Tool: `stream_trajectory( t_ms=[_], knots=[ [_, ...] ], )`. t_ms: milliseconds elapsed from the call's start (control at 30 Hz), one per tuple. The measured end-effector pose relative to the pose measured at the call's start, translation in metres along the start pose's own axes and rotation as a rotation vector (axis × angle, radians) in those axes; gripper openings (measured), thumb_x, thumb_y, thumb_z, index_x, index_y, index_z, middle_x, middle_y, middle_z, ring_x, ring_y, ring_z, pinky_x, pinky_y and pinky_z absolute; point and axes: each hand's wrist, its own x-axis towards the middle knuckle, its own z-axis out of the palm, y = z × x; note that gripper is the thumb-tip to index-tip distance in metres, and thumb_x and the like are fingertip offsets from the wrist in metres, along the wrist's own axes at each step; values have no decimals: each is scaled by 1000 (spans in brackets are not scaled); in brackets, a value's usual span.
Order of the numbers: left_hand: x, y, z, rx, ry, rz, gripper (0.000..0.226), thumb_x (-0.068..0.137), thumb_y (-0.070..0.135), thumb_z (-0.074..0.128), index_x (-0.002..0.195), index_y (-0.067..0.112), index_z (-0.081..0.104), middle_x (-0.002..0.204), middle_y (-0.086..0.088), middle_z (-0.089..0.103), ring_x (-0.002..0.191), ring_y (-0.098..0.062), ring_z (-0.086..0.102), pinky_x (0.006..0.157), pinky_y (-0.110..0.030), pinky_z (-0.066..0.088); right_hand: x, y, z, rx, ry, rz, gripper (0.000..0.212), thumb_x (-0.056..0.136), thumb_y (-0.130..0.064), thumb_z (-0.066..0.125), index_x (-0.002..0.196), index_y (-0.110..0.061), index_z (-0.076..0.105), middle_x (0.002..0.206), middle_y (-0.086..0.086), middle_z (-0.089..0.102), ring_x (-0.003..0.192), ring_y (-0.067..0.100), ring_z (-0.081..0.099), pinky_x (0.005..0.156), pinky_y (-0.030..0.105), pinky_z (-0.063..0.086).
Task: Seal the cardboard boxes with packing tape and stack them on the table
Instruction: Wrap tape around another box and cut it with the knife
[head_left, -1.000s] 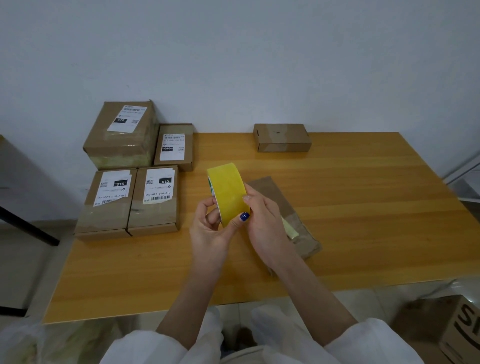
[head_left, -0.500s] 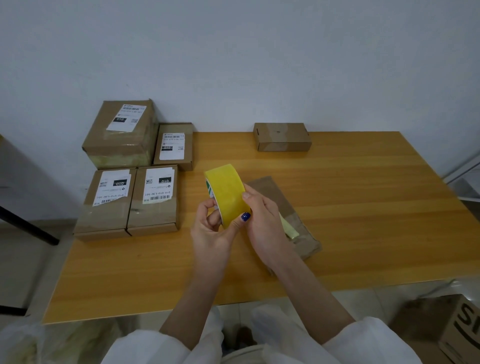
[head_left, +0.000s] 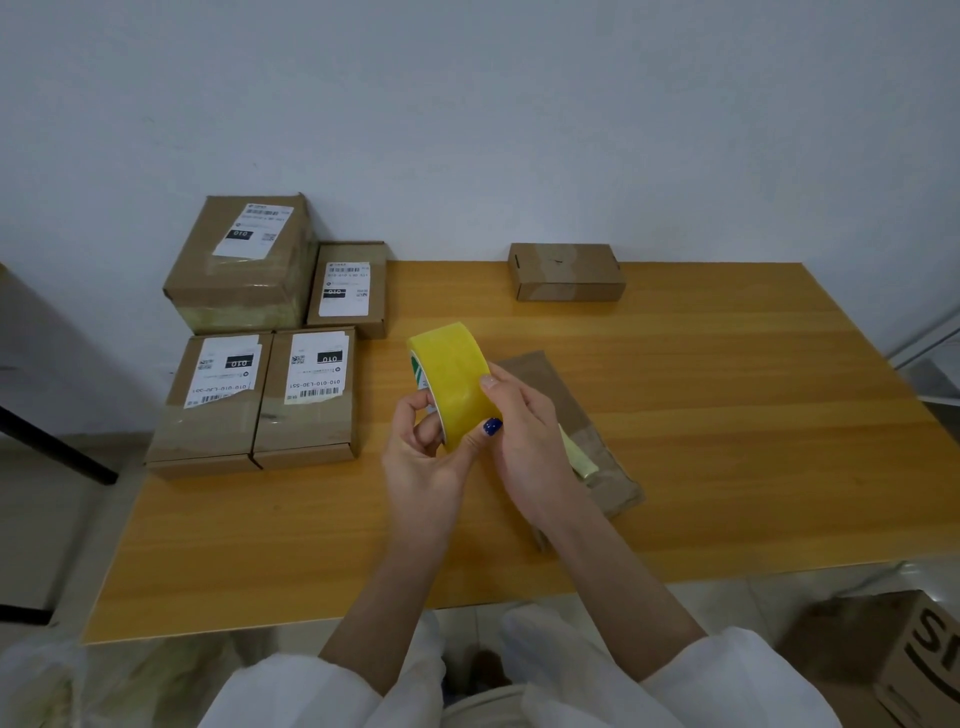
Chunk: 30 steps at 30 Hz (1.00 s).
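A yellow roll of packing tape (head_left: 451, 375) is held above the wooden table (head_left: 727, 447). My left hand (head_left: 423, 457) grips the roll through its core from the left. My right hand (head_left: 524, 436) presses its fingers on the roll's outer face. Beneath my right hand lies a flat brown cardboard box (head_left: 576, 431) with a pale strip of tape (head_left: 576, 457) on it, partly hidden by the hand. Several labelled boxes sit at the left: a tall box (head_left: 244, 260), a small box (head_left: 348, 288), and two side by side (head_left: 213, 405) (head_left: 306, 400).
A small plain box (head_left: 566, 273) stands at the table's far edge by the white wall. Another cardboard box (head_left: 883, 660) sits on the floor at the lower right. A dark table leg (head_left: 57, 441) crosses the floor on the left.
The roll has tilted and shifted slightly left in my hands. The boxes on the table have not moved.
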Motion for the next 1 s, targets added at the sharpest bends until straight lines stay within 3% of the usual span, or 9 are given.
stream_trajectory(
  t_ms=[200, 333, 400, 533, 633, 733, 800, 900, 1000],
  knots=[
    [2, 1, 1, -10, 5, -6, 42, 65, 9, 74, 101, 17, 52, 82, 3, 74, 79, -10, 69, 74, -23, 54, 4, 3, -1, 10, -13, -4, 28, 85, -26, 46, 91, -21, 73, 105, 40, 53, 88, 33, 52, 92, 66, 39],
    [4, 1, 1, -11, 2, -17, 42, 66, 8, 74, 101, 16, 53, 83, 2, 74, 79, -10, 69, 73, -21, 53, 8, 8, -6, -3, 20, 35, 39, 81, -26, 47, 113, -14, 68, 109, 25, 65, 97, 32, 59, 95, 55, 44],
    [5, 0, 1, -5, 1, -18, 42, 67, 6, 73, 101, 16, 53, 84, 2, 74, 80, -10, 69, 74, -22, 54, 10, 8, -6, 3, 44, 43, 37, 82, -31, 50, 108, -13, 70, 106, 19, 68, 97, 28, 62, 96, 51, 45],
    [6, 0, 0, -2, 11, -16, 42, 65, 9, 73, 101, 17, 53, 83, 3, 74, 80, -10, 69, 75, -23, 54, 11, 7, -2, -25, 38, 19, 29, 84, -31, 47, 92, -20, 72, 94, 19, 67, 89, 30, 59, 95, 58, 44],
    [7, -1, -1, 6, 14, -24, 42, 67, 7, 74, 101, 17, 53, 83, 4, 74, 80, -10, 69, 75, -24, 54, 12, 8, -2, -35, 43, 27, 29, 84, -31, 46, 93, -20, 72, 99, 27, 65, 90, 34, 59, 95, 59, 42],
    [8, -2, -1, 10, 15, -26, 42, 67, 6, 74, 103, 16, 53, 84, 3, 74, 81, -11, 69, 76, -24, 54, 12, 8, -3, -46, 53, 37, 29, 87, -29, 47, 101, -19, 70, 102, 23, 68, 96, 40, 61, 97, 56, 43],
    [9, -2, -2, 14, 12, -27, 43, 67, 6, 74, 103, 16, 53, 84, 3, 74, 80, -10, 69, 75, -24, 54, 12, 8, -4, -44, 66, 40, 24, 92, -23, 46, 101, -20, 69, 97, 14, 70, 95, 32, 63, 97, 50, 45],
    [8, -3, -2, 12, 2, -36, 42, 69, 4, 74, 104, 15, 53, 86, 1, 74, 82, -12, 69, 75, -23, 54, 11, 8, -6, -30, 36, 45, 27, 97, -15, 42, 108, -17, 67, 103, 18, 69, 93, 22, 62, 92, 43, 48],
    [9, -2, -2, 1, -4, -53, 41, 70, 3, 74, 104, 14, 52, 86, -1, 74, 81, -12, 69, 75, -23, 54, 13, 8, -6, 16, 14, 43, 38, 83, -21, 45, 113, -12, 66, 102, 17, 66, 94, 24, 59, 89, 41, 46]
  ],
)
